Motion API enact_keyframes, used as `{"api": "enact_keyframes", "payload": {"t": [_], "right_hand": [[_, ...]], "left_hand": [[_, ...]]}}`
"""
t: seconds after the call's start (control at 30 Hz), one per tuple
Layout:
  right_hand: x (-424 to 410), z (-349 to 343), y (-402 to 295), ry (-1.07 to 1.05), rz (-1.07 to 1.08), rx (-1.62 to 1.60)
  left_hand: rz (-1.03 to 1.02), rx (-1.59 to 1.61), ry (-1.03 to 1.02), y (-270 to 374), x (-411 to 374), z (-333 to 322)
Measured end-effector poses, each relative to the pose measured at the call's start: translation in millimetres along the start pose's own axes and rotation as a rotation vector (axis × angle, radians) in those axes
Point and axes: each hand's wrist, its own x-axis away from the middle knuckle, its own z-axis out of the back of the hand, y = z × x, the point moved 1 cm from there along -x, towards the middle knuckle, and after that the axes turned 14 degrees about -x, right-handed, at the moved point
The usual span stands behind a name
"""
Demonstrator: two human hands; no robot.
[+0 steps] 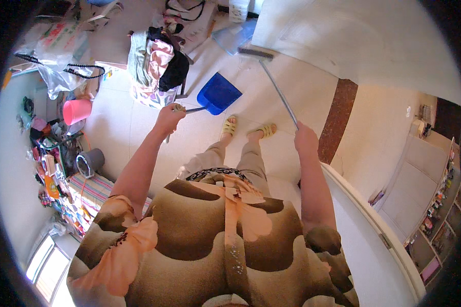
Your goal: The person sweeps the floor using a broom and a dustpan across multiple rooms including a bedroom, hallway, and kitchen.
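My left hand grips the handle of a blue dustpan, whose pan is held ahead of my feet. Whether the pan touches the tiled floor I cannot tell. In my right hand is the long metal handle of a broom. Its wide, dark-edged head is on the far side, near the bottom of a pale panel. The broom head and the dustpan are apart. Yellow slippers are on my feet, between the two handles.
Clothes are heaped on a stool left of the dustpan. Farther left are a pink bin, a grey bucket and plastic bags. A white door stands close on my right, with a reddish-brown threshold strip ahead of it.
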Motion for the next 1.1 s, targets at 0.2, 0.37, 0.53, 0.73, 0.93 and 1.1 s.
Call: {"api": "enact_keyframes", "payload": {"t": [0.2,0.37,0.53,0.73,0.93,1.1], "right_hand": [[85,36,26,-0.151,0.011,-0.131],[107,55,44,-0.129,-0.189,-0.288],[76,28,43,-0.035,-0.084,-0.214],[94,-18,42,-0.18,0.04,-0.201],[135,-3,11,-0.646,-0.561,-0.701],[129,26,41,-0.437,-0.298,-0.539]], "left_hand": [[0.037,-0.002,-0.007,4,5,2],[0.03,-0.005,0.001,-10,15,0],[-0.028,-0.059,0.023,-38,26,9],[-0.058,-0.182,0.031,-69,44,10],[-0.03,-0.169,0.024,-50,47,7],[-0.08,-0.14,0.084,-97,58,7]]}}
